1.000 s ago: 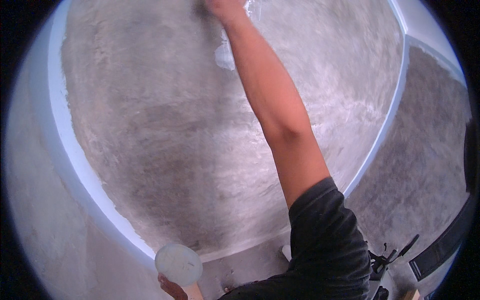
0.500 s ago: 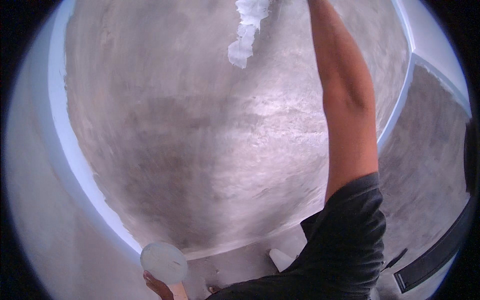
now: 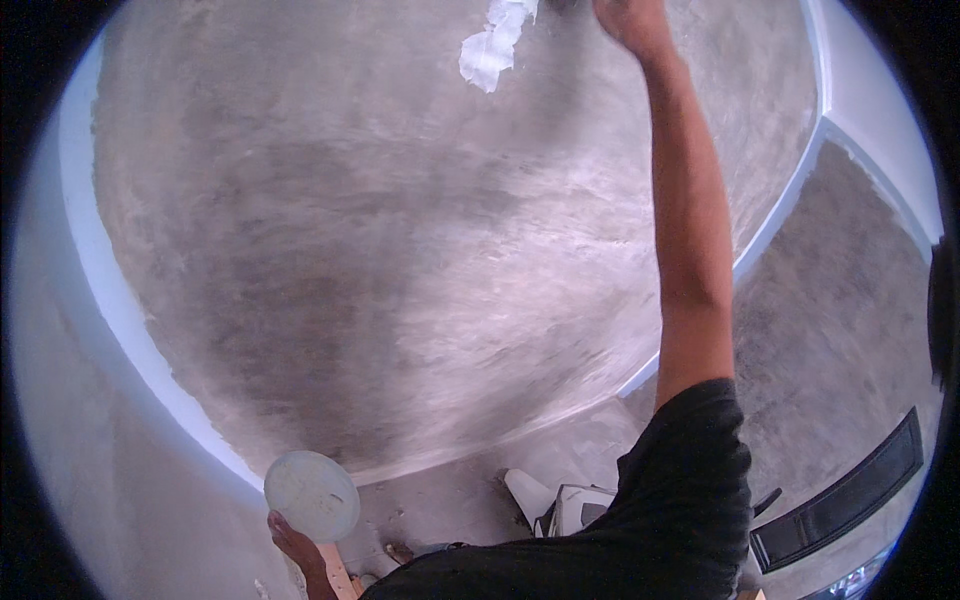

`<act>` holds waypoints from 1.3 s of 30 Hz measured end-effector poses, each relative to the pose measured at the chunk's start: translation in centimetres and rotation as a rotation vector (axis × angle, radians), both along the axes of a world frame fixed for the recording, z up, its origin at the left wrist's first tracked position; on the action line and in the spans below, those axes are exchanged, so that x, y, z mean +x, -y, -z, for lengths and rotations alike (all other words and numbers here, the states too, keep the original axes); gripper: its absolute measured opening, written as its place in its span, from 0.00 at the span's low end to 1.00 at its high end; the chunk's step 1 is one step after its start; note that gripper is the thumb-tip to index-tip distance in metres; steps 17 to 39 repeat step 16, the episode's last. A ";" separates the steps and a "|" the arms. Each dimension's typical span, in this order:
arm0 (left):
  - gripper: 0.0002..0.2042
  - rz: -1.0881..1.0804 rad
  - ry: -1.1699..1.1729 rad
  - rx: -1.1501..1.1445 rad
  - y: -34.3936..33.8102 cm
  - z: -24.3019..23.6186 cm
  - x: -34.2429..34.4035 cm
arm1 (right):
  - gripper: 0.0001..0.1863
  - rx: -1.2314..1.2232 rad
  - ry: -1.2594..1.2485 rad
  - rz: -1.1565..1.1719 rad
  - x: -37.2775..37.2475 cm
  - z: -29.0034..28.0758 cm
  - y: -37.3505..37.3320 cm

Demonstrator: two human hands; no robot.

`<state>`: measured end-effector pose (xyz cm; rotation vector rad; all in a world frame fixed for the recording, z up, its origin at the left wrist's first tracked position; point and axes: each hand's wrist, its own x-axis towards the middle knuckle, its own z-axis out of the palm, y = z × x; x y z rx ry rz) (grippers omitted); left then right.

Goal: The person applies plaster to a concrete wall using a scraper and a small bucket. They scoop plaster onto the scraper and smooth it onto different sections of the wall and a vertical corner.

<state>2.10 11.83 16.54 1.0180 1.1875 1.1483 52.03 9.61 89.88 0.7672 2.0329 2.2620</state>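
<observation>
A round, pale greenish-white container or disc (image 3: 312, 497) is low on the left, gripped at its near edge by my left hand (image 3: 292, 540). Whether it is a tub or a flat plate I cannot tell. My right arm stretches far up the grey wall, and my right hand (image 3: 630, 22) shows at the top edge with its fingers cut off by the picture. Beside it, a dark blurred shape (image 3: 568, 6) shows only in part. An uneven smear of white filler (image 3: 488, 58) sits on the grey wall (image 3: 380, 250), left of that hand.
Pale blue-white bands (image 3: 130, 335) border the wall. Below stand a white object (image 3: 582, 508) and a piece of light wood (image 3: 338, 572). A black framed panel (image 3: 845, 500) lies at the lower right, near another grey wall surface (image 3: 825, 290).
The view has shifted, and the white smear sits higher in it. More of my right hand shows at the top. My left hand and the round thing appear slightly higher and further left.
</observation>
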 end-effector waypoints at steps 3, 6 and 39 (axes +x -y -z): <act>0.27 -0.052 -0.048 0.045 -0.8 -0.7 -0.6 | 0.19 0.054 -0.721 0.399 -3.2 6.7 -1.4; 0.26 -0.061 -0.159 0.112 -1.1 -1.0 -1.6 | 0.22 -0.085 -0.572 0.020 -7.6 13.0 -2.8; 0.24 -0.038 -0.056 0.105 -0.2 3.0 -4.7 | 0.23 0.014 -0.802 0.160 -8.1 -5.4 -3.2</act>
